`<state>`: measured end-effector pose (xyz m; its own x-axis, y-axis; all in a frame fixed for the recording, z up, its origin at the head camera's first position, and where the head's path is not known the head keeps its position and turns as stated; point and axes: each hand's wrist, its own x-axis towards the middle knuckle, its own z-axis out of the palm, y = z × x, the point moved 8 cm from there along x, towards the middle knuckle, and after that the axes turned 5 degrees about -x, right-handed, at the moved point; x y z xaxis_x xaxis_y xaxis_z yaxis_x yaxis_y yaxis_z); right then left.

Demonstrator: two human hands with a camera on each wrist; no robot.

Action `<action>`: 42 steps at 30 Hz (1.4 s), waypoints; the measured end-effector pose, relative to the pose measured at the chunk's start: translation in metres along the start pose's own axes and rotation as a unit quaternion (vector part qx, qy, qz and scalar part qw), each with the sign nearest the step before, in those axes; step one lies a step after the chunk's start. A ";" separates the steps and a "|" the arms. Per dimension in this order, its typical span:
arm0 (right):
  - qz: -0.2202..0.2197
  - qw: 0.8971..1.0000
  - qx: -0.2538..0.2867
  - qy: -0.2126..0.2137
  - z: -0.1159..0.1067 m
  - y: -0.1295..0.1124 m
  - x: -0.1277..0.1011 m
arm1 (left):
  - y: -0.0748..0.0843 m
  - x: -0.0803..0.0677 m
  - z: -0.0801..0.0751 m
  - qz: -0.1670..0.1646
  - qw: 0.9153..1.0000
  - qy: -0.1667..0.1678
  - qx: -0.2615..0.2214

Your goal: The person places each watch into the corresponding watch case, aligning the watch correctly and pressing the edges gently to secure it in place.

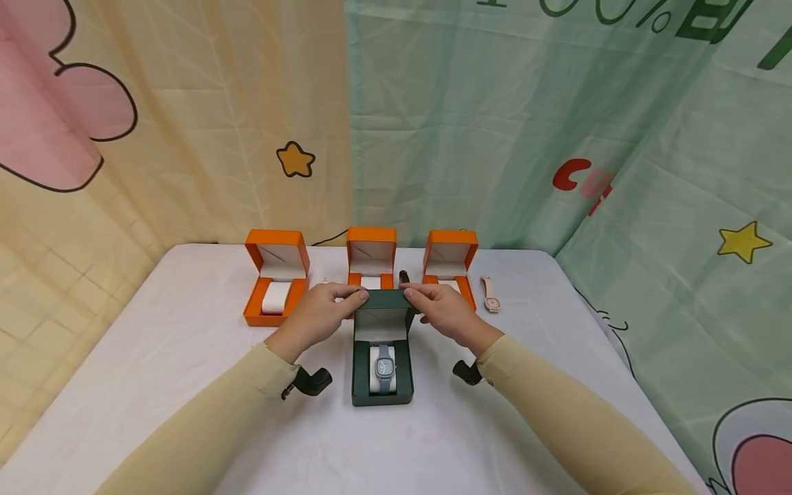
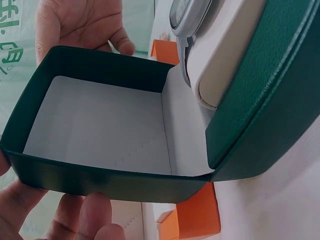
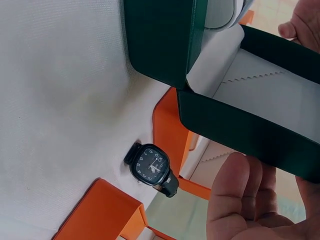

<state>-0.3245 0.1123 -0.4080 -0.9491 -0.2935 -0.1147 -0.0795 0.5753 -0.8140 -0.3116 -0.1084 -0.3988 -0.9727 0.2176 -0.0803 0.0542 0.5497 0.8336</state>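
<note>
A dark green watch box [image 1: 361, 375] stands with its lid raised on the white-covered table. On its pale cushion sits a grey-blue strapped watch [image 1: 384, 368] with a rounded square face. My left hand [image 1: 322, 313] pinches the left corner of the lid [image 2: 95, 127], thumb at the top edge and fingers along the side. At the opposite corner, my right hand [image 1: 450, 315] grips the lid the same way. The pale lining inside the lid shows in both wrist views. A black watch [image 3: 151, 165] lies on the cloth beyond the right hand.
Behind the green box are three opened orange watch boxes: left [image 1: 252, 309], middle [image 1: 371, 234] and right [image 1: 453, 237]. White cushions show in them. A pink watch [image 1: 491, 295] lies beside the right one. Printed curtains [image 1: 464, 137] hang behind the table [image 1: 204, 344].
</note>
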 end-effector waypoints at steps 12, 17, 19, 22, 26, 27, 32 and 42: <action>0.009 1.000 0.010 -0.008 0.003 0.003 0.000 | -0.001 -0.002 0.000 -0.001 1.000 -0.005 0.000; 0.008 1.000 0.017 -0.013 0.004 0.000 -0.003 | -0.001 -0.002 0.000 -0.004 1.000 -0.008 -0.002; 0.005 1.000 0.018 -0.014 0.004 0.000 -0.003 | 0.000 -0.002 0.000 -0.004 1.000 -0.008 -0.001; 0.000 1.000 0.021 -0.015 0.004 0.001 -0.003 | 0.001 -0.003 0.000 -0.002 1.000 -0.009 0.003; -0.009 0.999 0.030 -0.019 0.004 0.002 -0.003 | 0.002 -0.004 0.000 -0.004 1.000 -0.009 0.005; -0.011 0.999 0.031 -0.019 0.004 0.002 -0.004 | 0.003 -0.004 0.000 -0.004 1.000 -0.010 0.005; -0.015 0.999 0.029 -0.022 0.003 0.002 -0.005 | 0.004 -0.005 0.000 -0.003 1.000 -0.012 0.006; -0.017 1.000 0.018 -0.020 0.002 0.001 -0.008 | 0.001 -0.007 -0.001 -0.015 1.000 -0.013 0.007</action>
<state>-0.3165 0.1135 -0.4093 -0.9332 -0.3427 -0.1083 -0.1002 0.5374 -0.8373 -0.3052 -0.1095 -0.3968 -0.9678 0.2221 -0.1187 0.0292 0.5671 0.8232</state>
